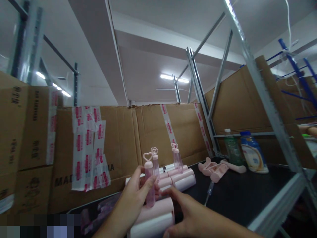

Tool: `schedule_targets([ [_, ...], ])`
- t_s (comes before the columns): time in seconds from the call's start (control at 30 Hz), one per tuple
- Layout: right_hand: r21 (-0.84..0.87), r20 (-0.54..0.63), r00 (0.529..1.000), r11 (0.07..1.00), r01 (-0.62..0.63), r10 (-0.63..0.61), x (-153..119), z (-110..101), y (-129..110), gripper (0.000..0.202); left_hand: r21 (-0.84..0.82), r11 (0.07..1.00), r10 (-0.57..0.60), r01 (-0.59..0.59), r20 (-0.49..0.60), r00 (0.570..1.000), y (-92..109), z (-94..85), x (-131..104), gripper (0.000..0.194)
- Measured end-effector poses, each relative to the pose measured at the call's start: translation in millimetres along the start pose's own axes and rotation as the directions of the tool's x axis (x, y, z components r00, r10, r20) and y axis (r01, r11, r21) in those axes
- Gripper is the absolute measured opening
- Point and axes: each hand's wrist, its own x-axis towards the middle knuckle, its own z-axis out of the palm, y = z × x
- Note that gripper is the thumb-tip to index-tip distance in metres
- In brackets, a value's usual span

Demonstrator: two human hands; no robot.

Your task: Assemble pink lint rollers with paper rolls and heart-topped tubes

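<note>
My left hand [135,191] is closed around an upright clear pink tube with a heart-topped cap [148,168], probably a bubble wand tube. The tube's lower end meets a pink and white double-cylinder piece [153,221]; whether it is seated in it I cannot tell. Around the right end of that piece curls my right hand [184,210], thumb low on the white cylinder. Just behind stand a second heart-topped tube [155,162] and more such tubes [177,161], among further pink and white cylinder pieces [183,180].
Pink moulded plastic parts [214,169] lie on the black tabletop [235,195], near a screwdriver [209,193]. A green bottle [232,148] and a blue-capped bottle [254,152] stand at the back right. Cardboard [121,138] walls the back; stacked cartons [34,132] stand left. Clear purplish pieces [106,208] lie lower left.
</note>
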Motion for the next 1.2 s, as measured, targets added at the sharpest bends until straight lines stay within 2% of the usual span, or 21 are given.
schedule_targets([
  [0.13, -0.159, -0.039, 0.999, 0.987, -0.015, 0.008, -3, -2, -5, 0.073, 0.019, 0.999, -0.051, 0.05, 0.052, 0.997, -14, 0.8, -1, 0.048],
  [0.23, -0.2, -0.051, 0.999, 0.98, -0.016, 0.006, -5, -1, -8, 0.07, 0.023, 0.999, -0.039, 0.037, 0.098, 0.994, -13, -2.5, -1, 0.048],
  [0.3, -0.252, -0.116, 0.993, 0.968, 0.005, -0.035, -4, 1, -8, 0.058, 0.049, 0.999, -0.027, 0.021, 0.116, 0.993, -9, -6.4, -1, 0.05],
  [0.43, -0.367, -0.303, 0.93, 0.926, 0.088, -0.208, 4, 2, -6, 0.032, 0.096, 0.995, 0.017, -0.027, 0.107, 0.994, -7, -15.8, 1, 0.053],
  [0.57, -0.436, -0.342, 0.892, 0.891, 0.129, -0.297, 24, 5, -19, 0.029, 0.121, 0.99, 0.067, -0.076, 0.075, 0.995, -13, -22.1, 6, 0.056],
  [0.63, -0.428, -0.365, 0.883, 0.895, 0.124, -0.296, 38, 7, -31, 0.028, 0.144, 0.986, 0.069, -0.085, 0.113, 0.991, -14, -23.3, 10, 0.064],
  [0.7, -0.418, -0.35, 0.886, 0.897, 0.143, -0.305, 53, 8, -43, 0.025, 0.147, 0.984, 0.074, -0.097, 0.153, 0.985, -15, -23.7, 14, 0.07],
  [0.77, -0.413, -0.303, 0.902, 0.896, 0.166, -0.307, 65, 10, -54, 0.021, 0.126, 0.984, 0.109, -0.129, 0.156, 0.982, -16, -24.0, 17, 0.067],
  [0.87, -0.401, -0.224, 0.927, 0.896, 0.193, -0.3, 76, 12, -64, 0.011, 0.113, 0.978, 0.153, -0.172, 0.159, 0.975, -18, -26.2, 17, 0.055],
  [0.93, -0.398, -0.208, 0.929, 0.894, 0.207, -0.307, 81, 13, -65, 0.007, 0.215, 0.962, 0.126, -0.168, 0.195, 0.973, -17, -30.3, 16, 0.04],
  [1.0, -0.404, -0.223, 0.922, 0.891, 0.209, -0.318, 85, 12, -61, 0.009, 0.431, 0.889, 0.069, -0.157, 0.211, 0.975, -16, -37.6, 14, 0.025],
  [1.07, -0.409, -0.246, 0.913, 0.889, 0.205, -0.324, 90, 7, -53, 0.01, 0.65, 0.748, 0.032, -0.134, 0.166, 0.986, -16, -48.5, 14, 0.014],
  [1.13, -0.405, -0.253, 0.912, 0.892, 0.203, -0.323, 96, -2, -42, 0.008, 0.772, 0.628, 0.036, -0.093, 0.09, 0.995, -20, -62.0, 16, 0.011],
  [1.2, -0.391, -0.253, 0.913, 0.897, 0.205, -0.319, 102, -12, -31, 0.007, 0.818, 0.573, 0.032, -0.048, 0.036, 0.999, -29, -76.2, 20, 0.01],
])
